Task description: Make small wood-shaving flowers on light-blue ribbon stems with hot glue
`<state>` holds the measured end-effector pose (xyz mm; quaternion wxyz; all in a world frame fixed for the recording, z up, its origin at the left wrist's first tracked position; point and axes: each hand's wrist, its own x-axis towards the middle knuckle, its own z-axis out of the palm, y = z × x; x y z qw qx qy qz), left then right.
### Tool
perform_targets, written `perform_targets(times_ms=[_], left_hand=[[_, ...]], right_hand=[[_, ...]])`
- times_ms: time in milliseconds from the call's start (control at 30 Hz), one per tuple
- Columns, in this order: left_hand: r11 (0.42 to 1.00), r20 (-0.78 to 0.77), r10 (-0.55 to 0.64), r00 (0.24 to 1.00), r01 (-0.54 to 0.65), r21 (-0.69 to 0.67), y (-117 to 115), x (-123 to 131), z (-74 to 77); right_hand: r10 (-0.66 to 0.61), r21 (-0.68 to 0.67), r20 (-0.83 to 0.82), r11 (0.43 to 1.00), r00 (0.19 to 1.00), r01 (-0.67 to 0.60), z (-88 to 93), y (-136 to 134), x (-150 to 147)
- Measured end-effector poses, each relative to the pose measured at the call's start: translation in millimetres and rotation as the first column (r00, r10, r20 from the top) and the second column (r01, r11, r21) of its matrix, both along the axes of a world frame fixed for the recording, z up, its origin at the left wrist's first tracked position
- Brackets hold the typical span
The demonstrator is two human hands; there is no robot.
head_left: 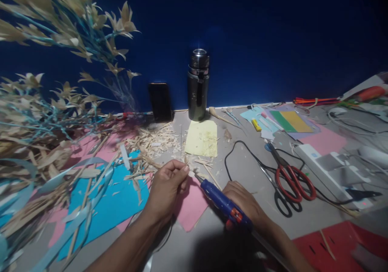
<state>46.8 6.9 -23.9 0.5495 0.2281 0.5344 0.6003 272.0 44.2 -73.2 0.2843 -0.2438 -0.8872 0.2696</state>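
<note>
My right hand [242,203] is wrapped round a blue glue gun [224,203], whose tip points up and left. Close to that tip, my left hand [169,185] pinches a small pale piece [186,163] between thumb and forefinger; its shape is hard to make out. Pink paper [191,207] lies beneath the two hands. Just beyond them is a yellow sheet [201,139] with shiny spots on it. Dry pale husk scraps [159,138] are scattered beyond my left hand, and a blue sheet [106,199] lies to its left.
A steel flask [198,88] and a dark phone [160,102] stand by the blue wall. Husk flowers on blue stems [97,33] fill the left. Red-handled scissors [294,183], a black cable and a white power strip [330,175] lie at right, with a red sheet [339,243] nearer.
</note>
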Motion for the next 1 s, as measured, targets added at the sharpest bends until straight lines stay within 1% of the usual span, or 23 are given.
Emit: perform_targets(times_ms=[133, 233, 333, 500, 567, 667, 733, 833, 900, 1000], left_hand=[[1.0, 0.017, -0.01, 1.0, 0.009, 0.015, 0.5, 1.7, 4.1], [1.0, -0.01, 0.022, 1.0, -0.022, 0.0, 0.6, 0.2, 7.2], [0.999, -0.037, 0.043, 0.998, -0.044, -0.01, 0.3, -1.8, 6.9], [1.0, -0.014, 0.003, 1.0, -0.003, 0.0, 0.2, -1.3, 0.9], [1.0, -0.008, -0.003, 1.0, 0.003, 0.001, 0.2, -1.3, 0.4], [1.0, -0.041, 0.014, 0.999, -0.015, -0.012, 0.3, -2.5, 2.4], [1.0, -0.06, 0.023, 0.998, -0.024, -0.018, 0.2, -3.0, 3.3], [1.0, -0.034, 0.013, 0.999, -0.013, -0.011, -0.5, -2.6, 2.3], [1.0, -0.005, -0.002, 1.0, 0.002, -0.001, -1.2, -2.0, 1.2], [1.0, -0.01, -0.002, 1.0, 0.002, -0.001, -1.6, -2.2, 1.1]], right_hand=[[0.01, -0.005, 0.063, 1.0, 0.998, -0.01, 0.6, -0.4, -1.4], [-0.014, -0.01, 0.085, 1.0, 0.996, 0.015, -2.3, -0.8, 0.9], [0.005, -0.013, 0.054, 1.0, 0.999, -0.004, -5.3, -0.1, 4.0], [0.051, -0.006, 0.005, 0.999, 0.999, -0.051, -7.0, 2.2, 2.8], [0.041, 0.009, 0.027, 0.999, 0.999, -0.041, -7.3, 2.4, 1.8], [0.007, 0.017, 0.047, 1.0, 0.999, -0.007, -6.7, 1.6, 2.2], [-0.003, 0.007, 0.005, 1.0, 1.0, 0.003, -5.2, 0.6, 2.6], [0.009, -0.001, -0.071, 1.0, 0.997, -0.009, -2.0, -1.0, 0.9], [0.007, -0.003, -0.063, 1.0, 0.998, -0.007, -0.4, -1.9, -1.0], [-0.008, 0.002, 0.008, 1.0, 1.0, 0.008, 0.7, -2.5, -1.5]])
